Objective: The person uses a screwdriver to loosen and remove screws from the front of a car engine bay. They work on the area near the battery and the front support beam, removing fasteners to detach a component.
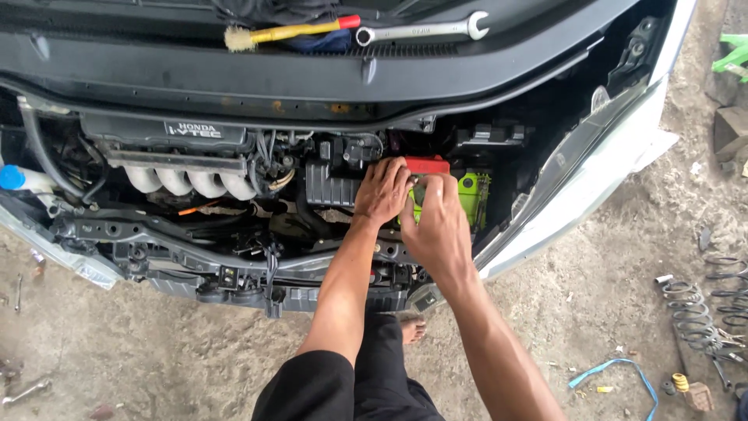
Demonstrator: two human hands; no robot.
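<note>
A car's open engine bay fills the view, seen from the front with the bumper off. My left hand rests flat on top of a bright green battery, next to its red terminal cover. My right hand lies over the battery's near side, fingers curled at the terminal area; whether it pinches something is hidden. Both forearms reach in over the front crossmember.
A yellow-handled brush and a silver combination wrench lie on the cowl panel at the top. Coil springs, a blue strap and small parts lie on the dirt floor at right. Another wrench lies at bottom left.
</note>
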